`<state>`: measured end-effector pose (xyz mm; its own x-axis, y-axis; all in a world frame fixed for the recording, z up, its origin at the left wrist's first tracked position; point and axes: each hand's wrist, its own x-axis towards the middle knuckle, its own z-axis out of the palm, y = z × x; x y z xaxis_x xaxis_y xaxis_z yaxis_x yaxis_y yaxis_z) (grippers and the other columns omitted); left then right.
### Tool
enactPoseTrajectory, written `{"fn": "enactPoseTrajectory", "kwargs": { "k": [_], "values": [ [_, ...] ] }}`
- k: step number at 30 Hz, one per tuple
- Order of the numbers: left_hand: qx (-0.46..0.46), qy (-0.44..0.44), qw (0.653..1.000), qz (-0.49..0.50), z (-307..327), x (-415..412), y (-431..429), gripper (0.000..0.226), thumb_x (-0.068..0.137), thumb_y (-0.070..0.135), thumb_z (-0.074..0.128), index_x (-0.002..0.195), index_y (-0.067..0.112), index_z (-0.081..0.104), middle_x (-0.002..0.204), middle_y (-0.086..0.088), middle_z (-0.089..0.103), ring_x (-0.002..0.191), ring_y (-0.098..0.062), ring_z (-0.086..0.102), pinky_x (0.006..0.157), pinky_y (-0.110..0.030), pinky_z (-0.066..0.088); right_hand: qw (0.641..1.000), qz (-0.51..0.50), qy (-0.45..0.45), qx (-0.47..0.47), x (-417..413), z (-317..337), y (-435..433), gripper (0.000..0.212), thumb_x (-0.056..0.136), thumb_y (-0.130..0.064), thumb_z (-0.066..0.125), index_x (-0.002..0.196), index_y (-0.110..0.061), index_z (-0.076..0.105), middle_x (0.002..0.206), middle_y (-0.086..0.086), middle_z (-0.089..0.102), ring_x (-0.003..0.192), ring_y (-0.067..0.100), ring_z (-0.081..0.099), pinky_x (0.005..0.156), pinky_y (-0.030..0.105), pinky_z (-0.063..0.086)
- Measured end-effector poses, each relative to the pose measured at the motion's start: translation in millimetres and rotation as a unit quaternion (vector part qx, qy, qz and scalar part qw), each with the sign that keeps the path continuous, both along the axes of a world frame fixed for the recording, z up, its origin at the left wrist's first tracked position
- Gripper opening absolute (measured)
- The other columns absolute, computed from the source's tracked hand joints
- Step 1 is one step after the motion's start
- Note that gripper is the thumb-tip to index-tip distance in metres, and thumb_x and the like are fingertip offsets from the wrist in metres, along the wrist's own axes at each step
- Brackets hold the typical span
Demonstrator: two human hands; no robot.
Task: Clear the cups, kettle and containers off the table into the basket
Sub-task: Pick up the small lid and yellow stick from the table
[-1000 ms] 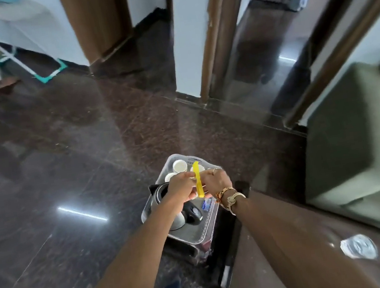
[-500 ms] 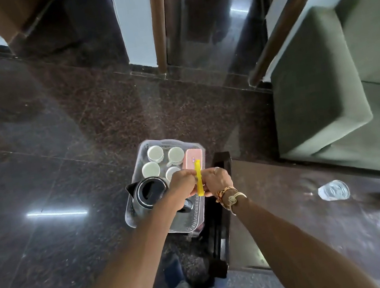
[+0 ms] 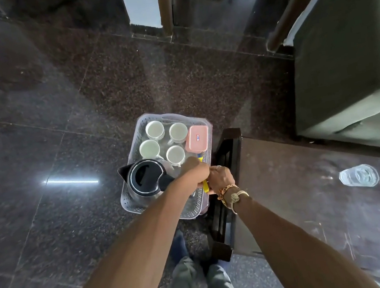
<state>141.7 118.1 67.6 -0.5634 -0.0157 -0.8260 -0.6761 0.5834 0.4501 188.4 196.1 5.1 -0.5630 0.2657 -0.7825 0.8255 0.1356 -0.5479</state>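
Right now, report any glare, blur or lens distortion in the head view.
Head view: a glare streak lies on the polished floor; the wide lens tilts the wooden frame and stretches the forearms; the cups and kettle in the basket look sharp; the left hand and right hand hide most of the yellow handle.

Open floor (image 3: pixel 48 228) left of the basket (image 3: pixel 141 207); dark table (image 3: pixel 289 178) close on its right.
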Motion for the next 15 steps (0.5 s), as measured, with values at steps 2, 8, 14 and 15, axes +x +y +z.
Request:
{"fn": "enactPoseTrajectory", "kwargs": {
  "k": [2, 8, 14, 15],
  "values": [
    [-0.024, 0.007, 0.999, -0.031, -6.9, -2.7, 2.2, 0.014, 0.098, 0.013, 0.048, 0.099, 0.003, 0.058, 0.091, -0.019, 0.063, 0.079, -0.032, 0.067, 0.068, -0.038, 0.059, 1.000, -0.003, -0.016, 0.006, -1.4, -15.4, 1.5, 0.017, 0.082, -0.031, 0.059, 0.094, -0.027, 0.071, 0.114, 0.020, 0.070, 0.108, 0.041, 0.066, 0.092, 0.046, 0.055],
    [-0.036, -0.001, 0.999, -0.031, -36.4, -16.4, 8.1, 0.018, 0.097, 0.010, 0.052, 0.108, -0.001, 0.061, 0.100, -0.020, 0.066, 0.088, -0.032, 0.068, 0.082, -0.044, 0.060, 1.000, -0.014, -0.020, -0.011, -13.4, -37.7, 7.6, 0.027, 0.065, -0.034, 0.059, 0.085, -0.023, 0.074, 0.096, 0.012, 0.074, 0.094, 0.034, 0.069, 0.089, 0.052, 0.056],
    [-0.022, -0.007, 1.000, -0.005, -65.4, -33.1, 6.6, 0.021, 0.092, 0.006, 0.054, 0.109, -0.002, 0.063, 0.104, -0.022, 0.069, 0.088, -0.032, 0.070, 0.073, -0.042, 0.062, 1.000, -0.011, -0.002, 0.013, -25.7, -24.1, 4.1, 0.024, 0.089, -0.018, 0.058, 0.107, -0.013, 0.074, 0.112, 0.018, 0.071, 0.104, 0.038, 0.067, 0.091, 0.049, 0.056],
    [-0.020, -0.004, 1.000, -0.007, -70.8, -35.2, 6.2, 0.021, 0.092, 0.006, 0.054, 0.108, -0.002, 0.063, 0.103, -0.023, 0.069, 0.088, -0.032, 0.071, 0.073, -0.043, 0.062, 1.000, -0.005, 0.004, 0.030, -26.8, -21.8, 4.0, 0.026, 0.089, -0.017, 0.057, 0.108, -0.014, 0.074, 0.108, 0.017, 0.072, 0.100, 0.037, 0.068, 0.089, 0.047, 0.057]
  ]
}}
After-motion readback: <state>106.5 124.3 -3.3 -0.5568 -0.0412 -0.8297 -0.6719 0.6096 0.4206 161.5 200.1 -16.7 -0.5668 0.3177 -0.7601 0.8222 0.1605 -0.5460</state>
